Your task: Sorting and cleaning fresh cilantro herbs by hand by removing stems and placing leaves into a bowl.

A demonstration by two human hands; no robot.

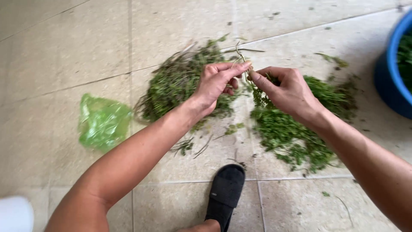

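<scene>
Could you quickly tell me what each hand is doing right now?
Left hand: closed, pinching a thin herb stem.
Right hand: closed, pinching the same stem.

Both forearms bare, no sleeves; black slipper [225, 191] with ribbed strap on foot.

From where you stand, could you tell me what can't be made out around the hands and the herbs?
- Blue tub, head view: cut off by the right edge; contents barely visible.
- Sprig between left hand and right hand: too thin to judge.
- White object: cut off at the corner.
- Foot in black slipper: cut off below.
</scene>
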